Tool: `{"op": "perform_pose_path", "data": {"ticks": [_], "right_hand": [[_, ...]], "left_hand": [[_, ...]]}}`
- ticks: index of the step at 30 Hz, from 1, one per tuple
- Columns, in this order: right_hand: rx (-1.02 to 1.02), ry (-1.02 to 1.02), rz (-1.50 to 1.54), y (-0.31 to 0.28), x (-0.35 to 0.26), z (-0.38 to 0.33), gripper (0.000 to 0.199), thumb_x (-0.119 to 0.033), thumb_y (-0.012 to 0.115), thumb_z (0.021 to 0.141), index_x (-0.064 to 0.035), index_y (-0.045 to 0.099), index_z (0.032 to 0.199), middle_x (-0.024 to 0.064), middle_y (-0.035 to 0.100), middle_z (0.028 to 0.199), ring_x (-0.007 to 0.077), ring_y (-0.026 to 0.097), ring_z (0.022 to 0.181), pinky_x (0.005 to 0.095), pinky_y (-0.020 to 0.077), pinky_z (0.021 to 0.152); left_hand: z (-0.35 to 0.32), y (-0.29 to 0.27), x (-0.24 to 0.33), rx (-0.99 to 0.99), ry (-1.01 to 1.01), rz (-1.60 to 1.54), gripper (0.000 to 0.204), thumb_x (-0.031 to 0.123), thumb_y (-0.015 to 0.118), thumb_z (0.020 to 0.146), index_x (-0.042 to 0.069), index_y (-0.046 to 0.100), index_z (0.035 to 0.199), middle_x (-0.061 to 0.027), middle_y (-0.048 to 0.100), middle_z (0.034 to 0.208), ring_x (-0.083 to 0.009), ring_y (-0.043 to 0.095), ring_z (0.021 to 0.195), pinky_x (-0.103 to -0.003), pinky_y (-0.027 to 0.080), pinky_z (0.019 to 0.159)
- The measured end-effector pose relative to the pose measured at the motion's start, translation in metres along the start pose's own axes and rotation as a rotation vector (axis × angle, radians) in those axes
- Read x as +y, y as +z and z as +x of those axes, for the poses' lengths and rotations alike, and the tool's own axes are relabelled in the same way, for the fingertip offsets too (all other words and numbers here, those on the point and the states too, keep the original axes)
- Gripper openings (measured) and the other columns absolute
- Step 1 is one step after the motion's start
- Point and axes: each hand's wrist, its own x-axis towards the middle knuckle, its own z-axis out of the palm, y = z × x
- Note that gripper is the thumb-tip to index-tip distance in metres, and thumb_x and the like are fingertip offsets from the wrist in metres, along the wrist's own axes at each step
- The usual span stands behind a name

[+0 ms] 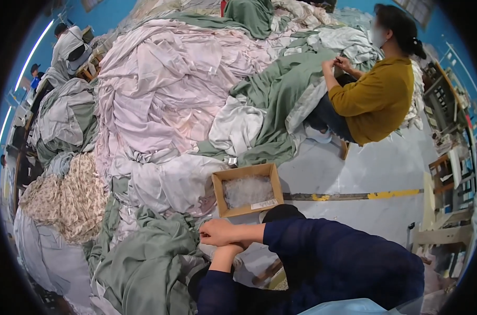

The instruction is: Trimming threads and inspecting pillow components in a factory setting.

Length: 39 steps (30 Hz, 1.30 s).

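Observation:
My right hand point(216, 232) reaches left across my left wrist, its fingers curled in at the edge of a green cloth. Whether anything lies in those fingers is too small to make out. Below it, my left hand point(237, 245) is mostly covered by the right wrist, so its fingers are hidden. Bunched green fabric point(149, 257) spreads left of both hands. Just beyond them stands an open cardboard box point(218, 195) with clear, crumpled plastic-like pieces point(246, 190) inside.
A large heap of pink and white cloth point(159, 79) fills the middle. Floral fabric point(73, 197) lies at the left. A co-worker in a mustard top point(377, 97) sits far right, handling green cloth point(280, 89). Wooden furniture point(443, 233) stands along the right side.

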Motion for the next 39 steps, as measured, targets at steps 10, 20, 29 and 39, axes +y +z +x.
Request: {"op": "perform_pose_path", "data": {"ticks": [10, 20, 29, 39], "right_hand": [[-0.101, 0.025, -0.023, 0.0, 0.006, 0.0, 0.026, -0.031, 0.065, 0.078, -0.0058, 0.069, 0.084, 0.0144, 0.07, 0.085, 0.034, 0.067, 0.083, 0.0442, 0.0524, 0.073], [-0.143, 0.022, 0.002, 0.004, 0.01, -0.007, 0.029, -0.031, 0.064, 0.079, -0.003, 0.068, 0.086, 0.0178, 0.069, 0.084, 0.0379, 0.066, 0.083, 0.0463, 0.0515, 0.072], [-0.115, 0.04, 0.019, 0.008, 0.01, -0.005, 0.025, -0.026, 0.068, 0.075, -0.0029, 0.072, 0.085, 0.0177, 0.071, 0.084, 0.036, 0.068, 0.083, 0.0457, 0.0532, 0.074], [-0.184, -0.006, -0.003, 0.01, 0.013, -0.003, 0.028, -0.029, 0.066, 0.08, -0.0008, 0.065, 0.082, 0.018, 0.068, 0.083, 0.0373, 0.065, 0.082, 0.0461, 0.0506, 0.071]], "left_hand": [[-0.001, -0.001, 0.01, -0.047, 0.008, 0.041, 0.063, 0.049, 0.052, 0.092, 0.015, 0.043, 0.144, -0.0109, 0.046, 0.144, -0.0253, 0.042, 0.131, -0.038, 0.033, 0.106], [-0.007, 0.004, 0.019, -0.094, -0.01, 0.069, 0.064, 0.05, 0.051, 0.092, 0.016, 0.042, 0.145, -0.0102, 0.043, 0.147, -0.0257, 0.039, 0.135, -0.039, 0.03, 0.109], [-0.009, 0.006, 0.02, -0.119, -0.015, 0.071, 0.065, 0.051, 0.049, 0.092, 0.016, 0.042, 0.146, -0.0094, 0.041, 0.15, -0.0261, 0.035, 0.138, -0.04, 0.027, 0.111], [-0.012, 0.009, 0.025, -0.132, 0.006, 0.053, 0.066, 0.053, 0.048, 0.091, 0.017, 0.042, 0.146, -0.0087, 0.038, 0.152, -0.0265, 0.032, 0.141, -0.041, 0.023, 0.114]]}}
